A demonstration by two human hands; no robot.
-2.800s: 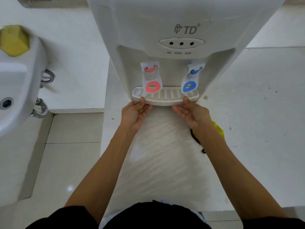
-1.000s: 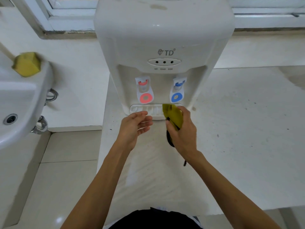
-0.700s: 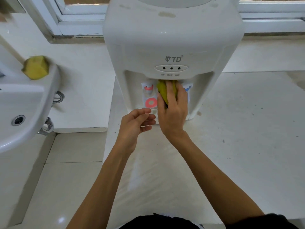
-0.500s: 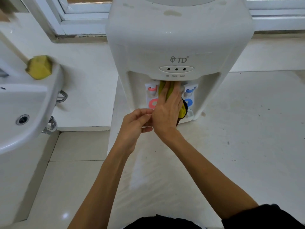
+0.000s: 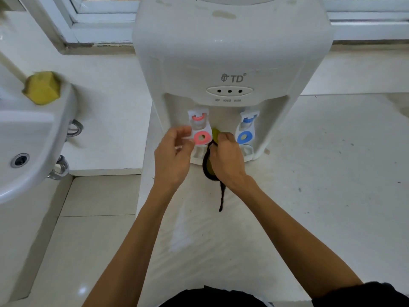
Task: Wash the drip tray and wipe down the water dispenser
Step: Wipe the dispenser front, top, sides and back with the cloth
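Observation:
A white tabletop water dispenser (image 5: 230, 52) stands on a pale counter, with a pink tap (image 5: 200, 127) on the left and a blue tap (image 5: 245, 127) on the right. Its white drip tray (image 5: 247, 150) sits in its slot below the taps, mostly hidden behind my hands. My right hand (image 5: 225, 158) grips a yellow cloth (image 5: 215, 134) with a black strap and holds it in the recess between the taps. My left hand (image 5: 172, 158) is just left of the pink tap, fingers loosely curled, holding nothing I can see.
A white sink (image 5: 26, 138) hangs at the left, with a yellow sponge (image 5: 42, 87) on its rim. The counter (image 5: 321, 173) stretches to the right of the dispenser. A window frame (image 5: 99, 21) runs behind. Floor tiles (image 5: 88, 218) lie below the sink.
My hands left the drip tray's front edge. My right hand picked up the yellow cloth, raised it under the indicator panel, then drew it down between the taps. My left hand rose beside the pink tap.

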